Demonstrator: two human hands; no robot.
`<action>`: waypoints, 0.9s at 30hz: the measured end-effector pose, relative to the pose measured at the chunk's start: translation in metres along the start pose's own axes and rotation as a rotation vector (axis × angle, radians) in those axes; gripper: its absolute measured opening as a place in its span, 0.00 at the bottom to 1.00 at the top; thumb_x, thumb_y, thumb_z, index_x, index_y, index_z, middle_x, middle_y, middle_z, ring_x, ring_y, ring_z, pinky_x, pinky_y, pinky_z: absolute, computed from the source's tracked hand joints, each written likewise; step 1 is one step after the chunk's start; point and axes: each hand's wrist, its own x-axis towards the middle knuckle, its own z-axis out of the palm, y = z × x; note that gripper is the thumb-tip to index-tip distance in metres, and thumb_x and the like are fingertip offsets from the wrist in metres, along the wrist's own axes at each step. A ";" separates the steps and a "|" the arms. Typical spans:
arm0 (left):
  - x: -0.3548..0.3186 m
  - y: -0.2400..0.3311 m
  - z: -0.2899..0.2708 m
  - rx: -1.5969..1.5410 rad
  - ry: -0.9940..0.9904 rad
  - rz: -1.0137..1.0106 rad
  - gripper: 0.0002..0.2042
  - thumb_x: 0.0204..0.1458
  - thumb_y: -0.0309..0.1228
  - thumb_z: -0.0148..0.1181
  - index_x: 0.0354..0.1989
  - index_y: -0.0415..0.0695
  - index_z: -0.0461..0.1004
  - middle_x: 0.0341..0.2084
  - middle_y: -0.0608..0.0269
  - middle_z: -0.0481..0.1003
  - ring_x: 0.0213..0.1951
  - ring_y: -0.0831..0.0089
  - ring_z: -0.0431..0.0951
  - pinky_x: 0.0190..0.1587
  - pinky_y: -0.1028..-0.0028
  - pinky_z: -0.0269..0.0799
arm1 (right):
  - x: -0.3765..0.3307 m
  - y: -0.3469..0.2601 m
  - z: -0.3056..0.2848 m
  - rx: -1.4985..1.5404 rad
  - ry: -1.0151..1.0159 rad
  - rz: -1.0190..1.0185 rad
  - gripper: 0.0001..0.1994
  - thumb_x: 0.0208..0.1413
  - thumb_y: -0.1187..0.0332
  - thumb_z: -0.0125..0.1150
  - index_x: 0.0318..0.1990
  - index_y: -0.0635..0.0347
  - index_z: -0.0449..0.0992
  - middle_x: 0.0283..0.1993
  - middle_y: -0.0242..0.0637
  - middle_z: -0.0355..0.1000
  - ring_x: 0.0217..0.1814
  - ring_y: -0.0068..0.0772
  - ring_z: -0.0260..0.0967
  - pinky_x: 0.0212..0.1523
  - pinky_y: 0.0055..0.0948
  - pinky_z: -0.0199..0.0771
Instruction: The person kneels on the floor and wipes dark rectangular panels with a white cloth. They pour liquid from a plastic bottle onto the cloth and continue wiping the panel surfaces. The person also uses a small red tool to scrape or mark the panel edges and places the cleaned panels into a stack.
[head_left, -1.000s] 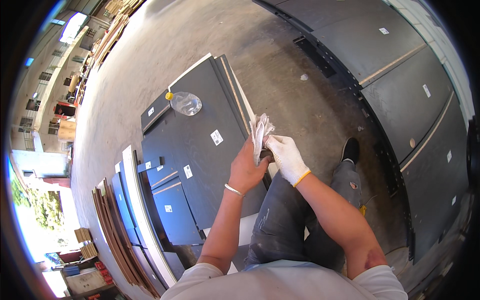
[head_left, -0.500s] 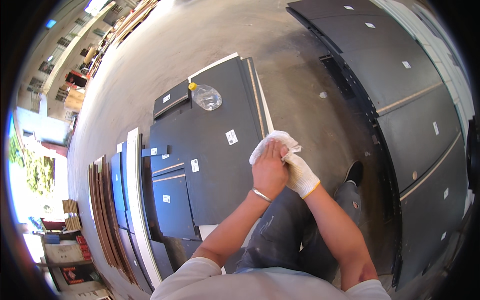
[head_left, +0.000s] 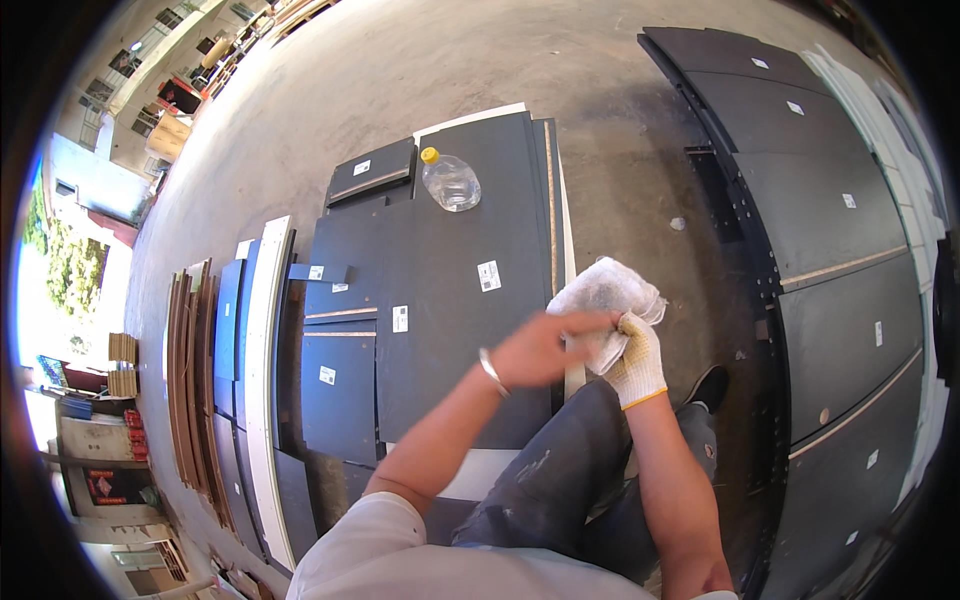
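Observation:
A folded white cloth (head_left: 612,287) with a greyish smudge is bunched in my right hand (head_left: 638,360), which wears a white knitted glove with a yellow cuff edge. The glove's fingers are closed on the cloth's near side. My bare left hand (head_left: 545,348), with a silver bangle at the wrist, reaches across the cloth's near left part. Its fingers look stretched out and apart, though motion blurs them. Both hands are above the near right edge of a stack of dark grey panels (head_left: 455,300). A clear plastic bottle with a yellow cap (head_left: 452,184) lies on that stack.
Another long stack of dark panels (head_left: 825,220) runs along the right. Narrow brown boards (head_left: 190,370) and a white board (head_left: 265,390) stand at the left. A smaller dark panel piece (head_left: 370,172) rests at the stack's far left corner. My knees are close below the hands.
My left hand has moved left off the top of the cloth. The cloth and my gloved right hand have shifted a little right, and more of the cloth shows. The view has turned slightly.

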 end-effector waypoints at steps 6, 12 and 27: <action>0.069 -0.134 -0.225 0.289 1.088 -0.293 0.41 0.46 0.22 0.67 0.73 0.36 0.60 0.66 0.46 0.72 0.68 0.52 0.71 0.66 0.62 0.71 | -0.010 -0.024 0.010 -0.019 0.017 -0.080 0.32 0.51 0.82 0.51 0.68 0.63 0.67 0.63 0.54 0.73 0.66 0.63 0.73 0.68 0.64 0.76; 0.094 -0.187 -0.300 0.566 0.718 -0.520 0.46 0.41 0.25 0.73 0.73 0.38 0.60 0.67 0.41 0.69 0.69 0.43 0.69 0.69 0.62 0.69 | -0.015 -0.031 0.011 -0.003 -0.133 -0.026 0.34 0.48 0.82 0.51 0.68 0.65 0.67 0.65 0.55 0.73 0.67 0.65 0.72 0.70 0.64 0.73; 0.075 -0.089 -0.058 0.405 0.634 -0.349 0.22 0.44 0.38 0.78 0.41 0.38 0.76 0.35 0.50 0.81 0.39 0.54 0.82 0.44 0.59 0.77 | 0.008 -0.021 -0.022 -0.159 0.178 -0.187 0.19 0.60 0.75 0.59 0.59 0.63 0.74 0.55 0.45 0.77 0.57 0.47 0.76 0.61 0.48 0.78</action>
